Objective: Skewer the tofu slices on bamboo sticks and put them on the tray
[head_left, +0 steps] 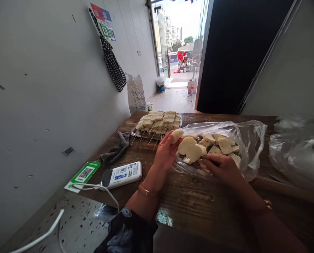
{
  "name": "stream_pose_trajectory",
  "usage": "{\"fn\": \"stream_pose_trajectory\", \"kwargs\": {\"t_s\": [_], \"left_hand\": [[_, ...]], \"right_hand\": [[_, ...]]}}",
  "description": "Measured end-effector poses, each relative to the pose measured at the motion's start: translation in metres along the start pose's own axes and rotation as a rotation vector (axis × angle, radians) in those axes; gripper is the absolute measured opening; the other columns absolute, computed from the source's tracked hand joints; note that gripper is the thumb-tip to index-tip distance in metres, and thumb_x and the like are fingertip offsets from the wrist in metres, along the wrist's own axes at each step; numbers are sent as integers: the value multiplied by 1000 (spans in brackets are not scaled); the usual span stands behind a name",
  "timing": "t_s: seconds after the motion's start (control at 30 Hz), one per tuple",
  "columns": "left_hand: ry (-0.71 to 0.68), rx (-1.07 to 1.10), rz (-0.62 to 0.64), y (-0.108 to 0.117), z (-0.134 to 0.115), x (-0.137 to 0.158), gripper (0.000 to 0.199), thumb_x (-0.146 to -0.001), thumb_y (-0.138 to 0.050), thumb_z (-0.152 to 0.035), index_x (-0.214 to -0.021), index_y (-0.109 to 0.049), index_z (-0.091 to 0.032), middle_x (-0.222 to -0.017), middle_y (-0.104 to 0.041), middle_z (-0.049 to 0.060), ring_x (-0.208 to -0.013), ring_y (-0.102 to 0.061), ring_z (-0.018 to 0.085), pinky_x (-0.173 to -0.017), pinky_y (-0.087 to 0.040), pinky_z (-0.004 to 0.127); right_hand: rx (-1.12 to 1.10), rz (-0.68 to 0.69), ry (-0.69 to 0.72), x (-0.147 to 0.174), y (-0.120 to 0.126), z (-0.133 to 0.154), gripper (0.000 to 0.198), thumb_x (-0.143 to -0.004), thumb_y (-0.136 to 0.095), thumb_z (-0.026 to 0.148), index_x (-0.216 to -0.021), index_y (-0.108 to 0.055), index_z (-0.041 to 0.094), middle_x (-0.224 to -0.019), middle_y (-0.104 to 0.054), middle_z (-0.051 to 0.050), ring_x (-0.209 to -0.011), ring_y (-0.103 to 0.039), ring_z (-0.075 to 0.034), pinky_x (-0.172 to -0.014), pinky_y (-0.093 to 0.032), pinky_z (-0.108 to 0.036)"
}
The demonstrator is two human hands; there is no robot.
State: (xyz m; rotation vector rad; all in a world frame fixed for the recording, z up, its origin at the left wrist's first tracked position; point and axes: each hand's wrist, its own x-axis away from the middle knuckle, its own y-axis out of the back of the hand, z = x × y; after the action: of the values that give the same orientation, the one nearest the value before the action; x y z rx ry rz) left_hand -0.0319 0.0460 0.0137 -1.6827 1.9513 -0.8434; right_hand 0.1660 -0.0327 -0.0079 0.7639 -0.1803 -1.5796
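My left hand (166, 149) grips a pale, cream-coloured food slice (177, 134) between thumb and fingers. To its right, my right hand (222, 168) is closed in a pinch at the edge of a few joined pale slices (190, 149). These look threaded on a skewer, mostly hidden by the slices and fingers. Both hands are over the near left side of a clear plastic bag (248, 154), which lies spread open with several loose slices (225, 144) on it. Beyond my left hand, a metal tray (135, 133) bears stacked skewered slices (159, 121), their sticks pointing toward me.
On the wooden table (188, 200) lie a dark grey cloth (116, 147), a white power bank (126, 174) with a cable, and a green QR card (87, 171). More clear plastic bags (299, 147) are heaped at right. A wall borders the left side.
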Motion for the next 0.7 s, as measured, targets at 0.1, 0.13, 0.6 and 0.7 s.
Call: {"fn": "stream_pose_trajectory", "kwargs": {"t_s": [0.1, 0.13, 0.6, 0.7], "left_hand": [[-5, 7, -10, 0, 1, 0, 38, -72, -78, -27, -107, -66, -18, -97, -74, 5, -82, -69, 15, -81, -53, 28], [-7, 13, -12, 0, 1, 0, 39, -71, -79, -27, -107, -66, -18, -98, -74, 5, -83, -70, 15, -82, -53, 28], [-83, -36, 3, -6, 12, 4, 38, -62, -84, -29, -97, -72, -17, -95, -74, 5, -84, -67, 15, -81, -49, 26], [-91, -37, 4, -7, 14, 5, 36, -62, -84, -29, -94, -73, -16, -92, -74, 4, -82, -65, 14, -80, -48, 26]], "right_hand": [[9, -12, -9, 0, -2, -2, 23, -84, -60, 37, -89, -78, 24, -90, -77, -4, -80, -71, -25, -74, -55, -35], [13, -21, -14, 1, -3, -3, 23, -84, -60, 37, -89, -78, 24, -89, -77, -4, -80, -71, -25, -74, -56, -35], [0, -106, -17, 4, -16, -2, 24, -85, -60, 38, -90, -77, 22, -90, -77, -4, -81, -71, -24, -77, -54, -35], [20, -131, -11, 5, -18, -2, 22, -85, -60, 37, -88, -76, 22, -90, -77, -4, -82, -71, -24, -77, -54, -35]]}}
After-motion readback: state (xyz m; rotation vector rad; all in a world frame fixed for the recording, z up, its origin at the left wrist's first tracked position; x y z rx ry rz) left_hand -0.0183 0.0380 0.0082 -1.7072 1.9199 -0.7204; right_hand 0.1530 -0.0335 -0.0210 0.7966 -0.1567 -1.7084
